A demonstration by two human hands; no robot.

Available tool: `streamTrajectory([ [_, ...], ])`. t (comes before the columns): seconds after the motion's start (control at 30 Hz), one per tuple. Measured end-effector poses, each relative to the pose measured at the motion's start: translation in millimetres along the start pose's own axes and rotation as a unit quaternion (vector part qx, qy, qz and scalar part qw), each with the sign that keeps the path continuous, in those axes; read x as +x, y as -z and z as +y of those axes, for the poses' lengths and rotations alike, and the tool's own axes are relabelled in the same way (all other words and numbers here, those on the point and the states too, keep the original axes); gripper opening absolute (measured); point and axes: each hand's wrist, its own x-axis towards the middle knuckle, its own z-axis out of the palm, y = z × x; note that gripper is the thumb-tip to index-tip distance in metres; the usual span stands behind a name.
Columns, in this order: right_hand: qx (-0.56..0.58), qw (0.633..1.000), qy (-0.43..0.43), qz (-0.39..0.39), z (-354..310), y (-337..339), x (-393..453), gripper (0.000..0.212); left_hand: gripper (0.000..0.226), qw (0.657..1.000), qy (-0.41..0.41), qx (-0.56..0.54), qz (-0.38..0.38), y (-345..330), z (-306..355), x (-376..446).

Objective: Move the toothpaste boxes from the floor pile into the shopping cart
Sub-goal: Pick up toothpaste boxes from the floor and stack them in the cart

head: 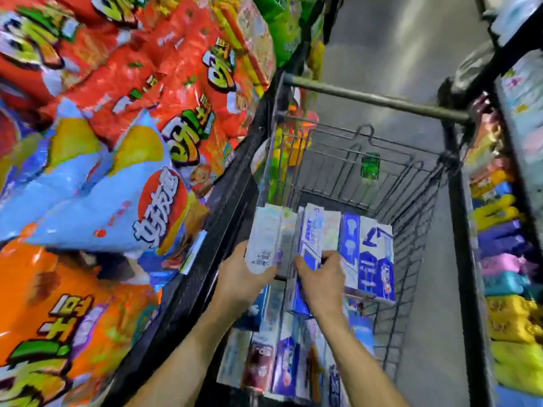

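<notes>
Both hands (282,277) hold toothpaste boxes (293,236) over cart (379,101).

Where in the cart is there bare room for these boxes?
Free: the far end of the cart, between the wire front wall and the standing boxes. Crowded: the near end, where boxes lie under the left hand and right hand.

Both bare forearms reach forward over the shopping cart (452,183). The left hand (241,277) cups a pale toothpaste box (264,236) from beneath, thumb on its side. The right hand (321,279), just beside it, seems to pinch a blue box (311,239), fingers curled.
</notes>
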Motion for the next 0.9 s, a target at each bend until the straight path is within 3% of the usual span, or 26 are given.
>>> streamTrajectory([
  [0.13,-0.055,0.998,-0.005,-0.031,6.9,-24.0,49.4,0.044,0.045,0.999,-0.028,0.039,-0.009,-13.0,4.2,40.2],
  [0.33,-0.212,0.972,-0.003,-0.097,15.9,-54.0,106.4,0.06,0.046,0.997,-0.037,0.037,0.051,-26.4,-0.5,80.9],
  [0.57,-0.218,0.969,0.0,-0.118,28.5,-79.1,124.9,0.058,0.054,0.991,-0.088,0.086,0.048,-33.3,-14.3,93.3],
  [0.73,-0.241,0.965,0.006,-0.102,41.0,-83.3,131.4,0.074,0.05,0.992,-0.093,0.061,0.056,-35.9,-18.9,89.3],
  [0.8,-0.296,0.95,0.045,-0.091,46.5,-83.1,131.8,0.069,0.051,0.993,-0.092,0.053,0.041,-36.7,-21.0,87.2],
  [0.9,-0.35,0.915,0.186,-0.078,63.1,-76.2,133.4,0.062,0.049,0.989,-0.126,0.074,0.014,-40.9,-16.6,86.0],
])
